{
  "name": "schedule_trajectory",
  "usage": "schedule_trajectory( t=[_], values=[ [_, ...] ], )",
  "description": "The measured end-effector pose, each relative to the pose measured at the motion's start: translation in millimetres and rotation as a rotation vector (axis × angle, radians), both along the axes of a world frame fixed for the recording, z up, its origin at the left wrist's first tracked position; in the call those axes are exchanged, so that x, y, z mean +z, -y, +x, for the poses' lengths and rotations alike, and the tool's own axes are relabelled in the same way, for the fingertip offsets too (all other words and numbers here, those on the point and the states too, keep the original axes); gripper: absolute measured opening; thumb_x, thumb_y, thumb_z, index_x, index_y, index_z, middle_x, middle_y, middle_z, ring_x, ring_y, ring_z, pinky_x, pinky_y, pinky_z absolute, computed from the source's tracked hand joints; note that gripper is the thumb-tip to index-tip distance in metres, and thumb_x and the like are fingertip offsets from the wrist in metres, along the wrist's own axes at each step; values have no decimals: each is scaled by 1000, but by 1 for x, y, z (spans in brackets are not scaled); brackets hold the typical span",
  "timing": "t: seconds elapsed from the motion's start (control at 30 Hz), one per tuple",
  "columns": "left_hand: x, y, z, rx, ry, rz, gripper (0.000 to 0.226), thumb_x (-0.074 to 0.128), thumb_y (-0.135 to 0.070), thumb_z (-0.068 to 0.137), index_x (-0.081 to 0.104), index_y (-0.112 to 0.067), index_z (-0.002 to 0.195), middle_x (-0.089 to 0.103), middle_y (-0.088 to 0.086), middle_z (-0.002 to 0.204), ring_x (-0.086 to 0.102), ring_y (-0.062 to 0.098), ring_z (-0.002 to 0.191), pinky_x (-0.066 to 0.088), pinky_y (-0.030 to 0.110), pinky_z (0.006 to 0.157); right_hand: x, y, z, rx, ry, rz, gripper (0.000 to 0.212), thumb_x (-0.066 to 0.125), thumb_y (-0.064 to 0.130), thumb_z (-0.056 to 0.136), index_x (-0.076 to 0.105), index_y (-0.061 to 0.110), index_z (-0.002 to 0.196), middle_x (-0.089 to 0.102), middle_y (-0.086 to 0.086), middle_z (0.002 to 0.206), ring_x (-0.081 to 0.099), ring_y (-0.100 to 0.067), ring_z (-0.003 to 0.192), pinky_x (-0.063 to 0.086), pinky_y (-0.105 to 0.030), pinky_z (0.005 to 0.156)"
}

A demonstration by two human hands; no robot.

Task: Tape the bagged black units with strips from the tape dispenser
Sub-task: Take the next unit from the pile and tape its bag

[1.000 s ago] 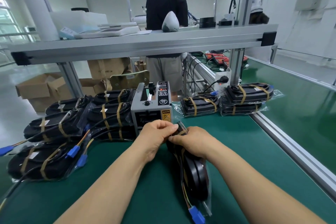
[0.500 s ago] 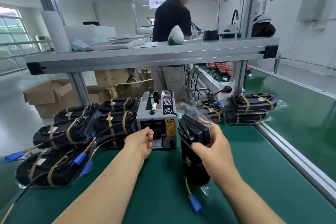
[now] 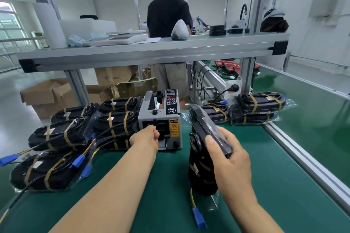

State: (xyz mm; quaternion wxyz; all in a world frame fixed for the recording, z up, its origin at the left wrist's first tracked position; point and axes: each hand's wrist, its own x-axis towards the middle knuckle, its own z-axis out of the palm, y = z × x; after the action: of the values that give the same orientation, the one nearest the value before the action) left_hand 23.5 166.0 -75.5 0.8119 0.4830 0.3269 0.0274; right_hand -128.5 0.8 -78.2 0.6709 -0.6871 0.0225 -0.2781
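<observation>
Right hand [image 3: 230, 159]: fingers curled round the bagged black unit [image 3: 201, 172], which stands on end on the counter [image 3: 170, 204], just right of the tape dispenser [image 3: 162, 119]. Left hand [image 3: 146, 137]: fingers bunched at the dispenser outlet; contents cannot be told.

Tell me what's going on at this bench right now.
A person is taping bagged units. Their right hand grips a bagged black unit stood on end on the green mat. Their left hand is at the outlet of the tape dispenser, fingers curled; whether it has a strip is unclear. Taped units lie stacked on both sides.
</observation>
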Motion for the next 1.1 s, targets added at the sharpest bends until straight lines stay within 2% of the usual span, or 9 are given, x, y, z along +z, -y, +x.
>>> schedule_trajectory(
  t=[0.07,0.17,0.27,0.33,0.4,0.53,0.63,0.87,1.1],
  values=[
    [2,3,-8,79,30,-18,25,63,-7,88,46,-15,72,49,-3,45,41,7,34,30,18,39,2,-2,-2,-23,-2,34,18,56,32,99,69,44,100,71,27,104,64,6,101,47,-18,88],
    [8,5,-31,57,112,70,20,67,-10,87,55,-13,70,54,-1,57,44,9,47,36,20,45,6,-2,-4,-38,-30,91,38,40,33,107,71,48,91,71,31,97,64,11,97,44,-8,81],
    [24,6,-67,-258,367,141,20,65,-12,90,61,-15,71,55,-4,59,48,6,50,43,18,49,6,0,-3,-60,-47,132,39,35,44,103,74,41,96,72,31,94,65,10,94,43,-1,74],
    [37,9,-91,-504,539,212,21,67,-15,86,65,-19,65,55,-3,62,49,7,54,46,17,52,4,1,-1,-61,-42,146,42,34,44,103,75,36,99,74,25,93,67,7,92,47,-5,76],
    [53,15,-108,-686,611,353,12,75,-25,74,70,-21,64,55,-2,65,49,8,59,46,19,59,3,0,0,-57,-40,165,46,32,48,99,76,34,99,76,18,94,69,3,92,51,-12,80],
    [74,30,-116,-814,608,548,27,81,-36,64,73,-12,74,62,10,75,49,16,66,40,29,67,1,-2,-1,-38,-15,200,48,31,52,92,75,34,95,77,16,93,70,-1,91,51,-15,78],
    [73,37,-115,-834,594,622,22,81,-24,72,72,-5,78,68,16,78,55,24,72,43,39,74,-1,-5,-1,-27,7,209,47,32,50,93,75,32,96,77,13,94,72,-6,94,53,-25,83],
    [66,40,-110,-822,563,676,10,77,-14,77,74,-12,68,69,9,68,61,17,62,48,32,68,-2,-7,-4,-37,22,140,47,30,46,95,75,34,99,76,16,95,69,-1,96,51,-20,85],
    [61,43,-108,-785,560,701,12,77,-11,78,71,-7,67,67,9,65,60,16,59,48,28,62,3,-9,-8,-43,28,126,41,31,43,95,71,43,88,74,25,89,68,4,88,46,-8,72]
  ],
)
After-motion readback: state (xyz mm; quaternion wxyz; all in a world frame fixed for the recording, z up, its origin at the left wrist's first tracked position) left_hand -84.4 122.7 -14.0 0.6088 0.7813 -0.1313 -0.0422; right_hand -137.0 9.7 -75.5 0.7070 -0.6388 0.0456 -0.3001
